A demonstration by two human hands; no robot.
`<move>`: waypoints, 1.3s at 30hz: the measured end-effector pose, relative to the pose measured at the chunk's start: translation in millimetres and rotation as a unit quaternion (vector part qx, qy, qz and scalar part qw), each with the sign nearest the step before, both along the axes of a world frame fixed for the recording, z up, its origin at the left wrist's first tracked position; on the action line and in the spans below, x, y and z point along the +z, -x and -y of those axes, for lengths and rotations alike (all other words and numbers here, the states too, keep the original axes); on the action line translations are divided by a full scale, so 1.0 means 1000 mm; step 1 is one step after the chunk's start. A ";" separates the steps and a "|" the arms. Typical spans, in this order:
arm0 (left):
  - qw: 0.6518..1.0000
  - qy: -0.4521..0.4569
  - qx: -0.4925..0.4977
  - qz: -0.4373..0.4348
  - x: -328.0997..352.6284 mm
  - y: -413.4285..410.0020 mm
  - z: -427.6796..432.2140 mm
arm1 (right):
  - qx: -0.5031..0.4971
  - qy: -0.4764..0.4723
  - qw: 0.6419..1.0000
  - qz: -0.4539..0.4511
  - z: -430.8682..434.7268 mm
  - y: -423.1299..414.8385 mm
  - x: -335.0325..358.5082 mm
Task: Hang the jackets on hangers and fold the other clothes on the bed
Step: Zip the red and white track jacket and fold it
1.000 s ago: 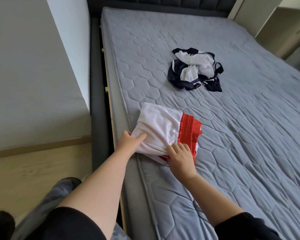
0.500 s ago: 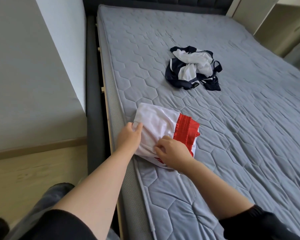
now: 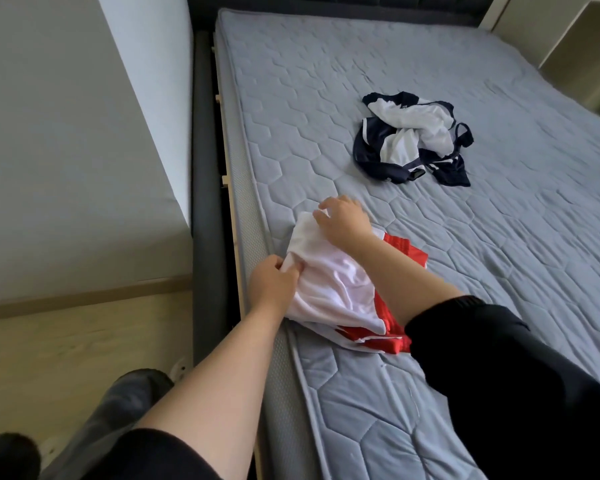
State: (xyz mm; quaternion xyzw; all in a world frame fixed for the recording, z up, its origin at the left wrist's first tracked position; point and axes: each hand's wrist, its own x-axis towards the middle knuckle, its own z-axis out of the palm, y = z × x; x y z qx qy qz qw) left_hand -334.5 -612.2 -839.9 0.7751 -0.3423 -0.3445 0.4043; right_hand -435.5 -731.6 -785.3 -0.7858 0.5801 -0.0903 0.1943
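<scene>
Red-white garment [image 3: 333, 285] lies under right forearm [image 3: 413, 275]; navy-white heap [image 3: 409, 140] well beyond.

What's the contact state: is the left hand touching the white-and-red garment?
Touching. The head view shows the left hand pinching a fold of the white-and-red garment between thumb and fingers at the mattress edge.
</scene>
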 end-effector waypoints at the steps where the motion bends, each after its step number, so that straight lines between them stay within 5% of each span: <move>1: 1.000 0.007 -0.003 0.003 0.001 0.000 0.001 | -0.002 -0.034 0.999 -0.022 0.007 -0.005 -0.003; 9: 0.999 0.010 0.006 -0.038 -0.002 -0.003 0.003 | -0.020 -0.068 0.997 0.017 0.027 -0.020 -0.010; 21: 0.999 0.028 -0.012 -0.044 -0.002 -0.004 0.012 | -0.202 0.002 0.974 0.104 0.057 -0.010 -0.008; 26: 1.000 0.011 -0.019 -0.019 -0.006 -0.006 0.014 | -0.157 -0.003 0.986 0.048 0.048 -0.011 -0.021; 30: 0.992 0.016 -0.007 0.124 0.003 -0.003 0.015 | -0.112 0.047 0.991 0.048 0.029 0.001 -0.021; 35: 0.908 0.223 -0.099 0.341 0.022 0.016 0.024 | -0.069 0.126 0.988 -0.062 -0.021 0.047 -0.031; 37: 0.881 0.195 -0.212 0.376 0.017 0.027 0.022 | -0.056 0.109 0.986 -0.110 -0.045 0.069 -0.047; 39: 0.855 0.073 -0.325 0.398 -0.001 0.033 0.017 | -0.105 0.055 0.988 -0.095 -0.058 0.094 -0.062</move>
